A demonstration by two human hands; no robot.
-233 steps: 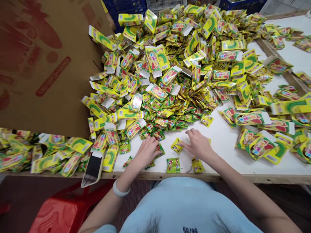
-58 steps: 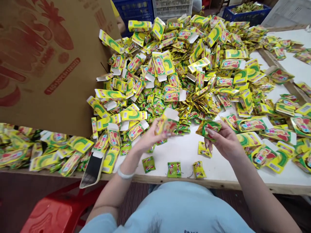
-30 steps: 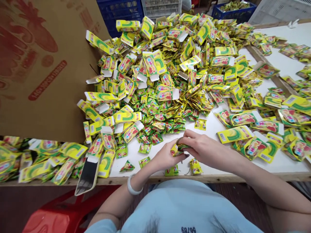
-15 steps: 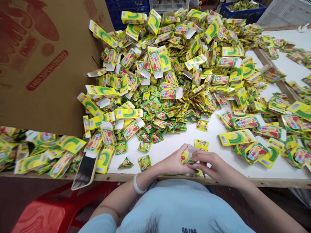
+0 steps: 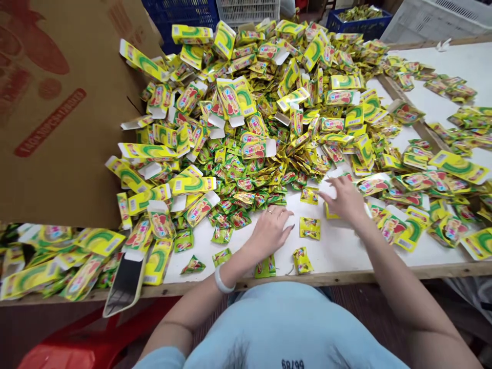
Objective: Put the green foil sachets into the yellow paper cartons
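Yellow carton (image 5: 329,211), right hand (image 5: 346,201) touching

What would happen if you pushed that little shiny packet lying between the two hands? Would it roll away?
Probably not: the sachet lies flat on the white table, so it would likely slide, not roll. Its crinkled foil looks thin and floppy, so it should bend when lifted. It seems light, small beside the left hand.

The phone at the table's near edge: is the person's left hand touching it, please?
No, the left hand lies flat on the white table, well to the right of the phone.
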